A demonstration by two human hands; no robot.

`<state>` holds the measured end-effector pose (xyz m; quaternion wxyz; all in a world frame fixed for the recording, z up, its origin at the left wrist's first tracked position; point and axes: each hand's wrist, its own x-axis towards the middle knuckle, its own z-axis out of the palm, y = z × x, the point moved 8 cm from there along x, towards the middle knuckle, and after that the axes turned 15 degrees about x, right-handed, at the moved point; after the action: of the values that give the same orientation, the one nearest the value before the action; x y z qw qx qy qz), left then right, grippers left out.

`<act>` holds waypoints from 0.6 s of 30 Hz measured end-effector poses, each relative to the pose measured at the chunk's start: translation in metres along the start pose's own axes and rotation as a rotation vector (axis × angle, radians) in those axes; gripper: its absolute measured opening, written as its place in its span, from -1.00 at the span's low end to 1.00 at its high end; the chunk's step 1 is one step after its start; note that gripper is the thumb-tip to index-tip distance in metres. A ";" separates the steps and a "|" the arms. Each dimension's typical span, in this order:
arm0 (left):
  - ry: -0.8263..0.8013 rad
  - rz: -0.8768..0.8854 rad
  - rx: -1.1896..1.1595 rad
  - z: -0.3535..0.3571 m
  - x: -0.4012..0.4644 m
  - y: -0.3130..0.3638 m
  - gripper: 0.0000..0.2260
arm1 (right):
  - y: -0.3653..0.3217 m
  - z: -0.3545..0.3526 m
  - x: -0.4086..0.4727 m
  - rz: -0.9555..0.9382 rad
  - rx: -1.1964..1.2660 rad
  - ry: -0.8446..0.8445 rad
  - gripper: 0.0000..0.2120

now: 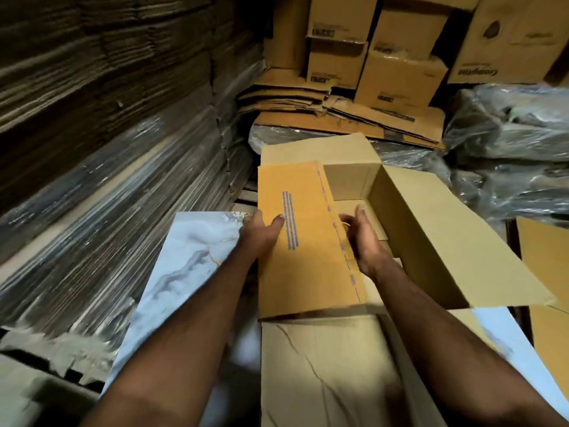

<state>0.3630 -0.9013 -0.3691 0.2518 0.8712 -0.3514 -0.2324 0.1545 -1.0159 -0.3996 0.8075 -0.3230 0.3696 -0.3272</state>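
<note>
Gripping the left edge of the printed flap (308, 257) with the left hand (260, 234), with the thumb pressing on top and the other fingers going under it. Reaching with the right hand (361, 238) into the open cardboard box (431, 235), curling its fingers around the right edge of the same flap, with the thumb pointing up. Resting the box on a marbled tile (184, 257), in front of the body, between stacks of flat cardboard (92, 118) on the left and plastic-wrapped bundles (508, 134) on the right, with more boxes (400, 78) standing behind
</note>
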 end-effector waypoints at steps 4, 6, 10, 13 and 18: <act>-0.041 0.073 -0.062 -0.038 -0.014 0.045 -0.35 | -0.003 0.054 -0.008 -0.007 0.458 -0.228 -0.42; -0.008 0.117 -0.128 -0.059 -0.011 0.064 -0.18 | 0.017 0.099 -0.018 0.035 0.340 -0.350 -0.43; -0.003 0.243 0.049 -0.113 -0.032 0.089 -0.39 | 0.049 0.140 -0.033 0.035 -0.050 -0.377 -0.56; 0.059 0.223 0.312 -0.152 -0.032 0.081 -0.54 | 0.064 0.139 -0.036 0.019 -0.212 -0.378 -0.55; 0.244 -0.047 0.647 -0.178 -0.026 0.017 -0.57 | 0.074 0.125 -0.033 0.026 -0.273 -0.310 -0.59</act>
<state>0.4416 -0.8444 -0.2164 -0.0029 0.9351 -0.3543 -0.0089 0.2605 -0.9128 -0.3790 0.8074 -0.4712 0.2862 -0.2101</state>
